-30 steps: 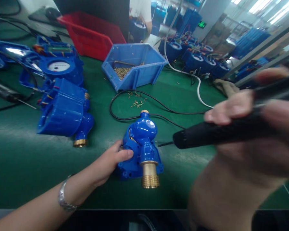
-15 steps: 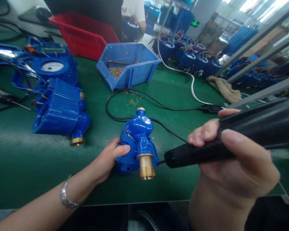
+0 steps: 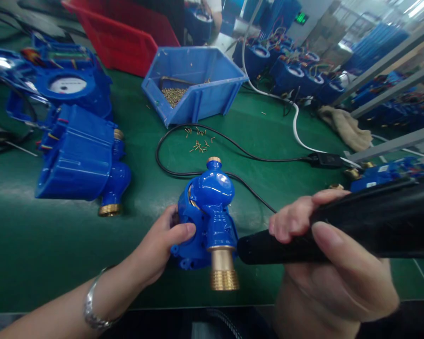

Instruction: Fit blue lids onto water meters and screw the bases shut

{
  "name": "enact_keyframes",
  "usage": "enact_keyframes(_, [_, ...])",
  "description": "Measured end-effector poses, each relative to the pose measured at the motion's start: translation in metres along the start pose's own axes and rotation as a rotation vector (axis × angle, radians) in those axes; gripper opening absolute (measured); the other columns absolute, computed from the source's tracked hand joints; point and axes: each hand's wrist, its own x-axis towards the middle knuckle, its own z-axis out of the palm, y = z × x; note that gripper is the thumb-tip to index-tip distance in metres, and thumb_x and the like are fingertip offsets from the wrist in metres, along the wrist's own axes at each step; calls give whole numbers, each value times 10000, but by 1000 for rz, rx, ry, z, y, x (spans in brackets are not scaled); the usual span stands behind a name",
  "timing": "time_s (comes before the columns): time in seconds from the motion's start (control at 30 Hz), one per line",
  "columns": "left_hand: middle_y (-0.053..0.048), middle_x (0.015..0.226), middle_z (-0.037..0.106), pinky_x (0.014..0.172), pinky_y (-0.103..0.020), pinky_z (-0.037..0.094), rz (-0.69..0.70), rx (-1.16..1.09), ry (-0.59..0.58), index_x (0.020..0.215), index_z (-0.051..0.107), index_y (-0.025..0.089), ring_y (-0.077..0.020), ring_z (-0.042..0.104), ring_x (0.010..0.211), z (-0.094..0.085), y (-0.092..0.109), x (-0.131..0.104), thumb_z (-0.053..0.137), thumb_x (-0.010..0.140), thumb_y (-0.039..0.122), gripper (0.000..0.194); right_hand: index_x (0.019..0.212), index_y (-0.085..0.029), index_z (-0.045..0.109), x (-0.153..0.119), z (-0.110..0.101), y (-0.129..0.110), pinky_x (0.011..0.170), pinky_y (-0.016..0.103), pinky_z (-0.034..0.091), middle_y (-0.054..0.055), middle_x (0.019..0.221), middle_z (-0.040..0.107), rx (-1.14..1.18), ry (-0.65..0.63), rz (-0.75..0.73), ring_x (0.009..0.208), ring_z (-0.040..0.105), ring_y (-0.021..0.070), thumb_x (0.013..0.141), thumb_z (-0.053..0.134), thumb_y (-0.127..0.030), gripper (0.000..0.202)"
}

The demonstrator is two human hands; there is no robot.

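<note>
A blue water meter [image 3: 215,188] with brass threaded ends lies tilted on the green table, its pipe body upward. My left hand [image 3: 164,240] is closed round its left side, thumb on top. In my right hand [image 3: 325,240] is a black electric screwdriver [image 3: 282,245], gripped along its barrel and pointing left. The screwdriver's nose is against or just beside the meter's right side; its bit is hidden there. Loose small screws [image 3: 199,146] lie beyond the meter, inside a loop of black cable [image 3: 159,155].
A blue bin [image 3: 212,101] of screws and a red bin [image 3: 127,52] stand at the back. More blue meters [image 3: 77,155] sit at left, others [image 3: 289,70] at back right. A metal rack [image 3: 392,146] borders the right. Another person's hand [image 3: 215,19] shows behind.
The screwdriver's nose has moved in against the meter's right side, so its bit no longer shows. The whole view has shifted slightly. Both hands keep their hold.
</note>
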Motion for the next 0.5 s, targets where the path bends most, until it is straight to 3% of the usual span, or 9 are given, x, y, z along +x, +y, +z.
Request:
enact_keyframes(0.3, [-63,917,645,680,-310,482,-10,21,22,1042,500,157,-237,610,819,1,0,1,728,533,396,607,837,-194,601,-1,-1,0,464,278,450,-17,558,550,-18,9,0,463,518,125,682,654,-226,167])
enact_keyframes(0.5, [-77,948,642,727,-324,470,-2,28,-25,1088,477,143,-235,604,840,1,2,0,716,566,395,627,921,-189,600,-2,-3,7,468,283,441,-16,569,557,5,-25,-25,473,521,135,681,644,-217,246])
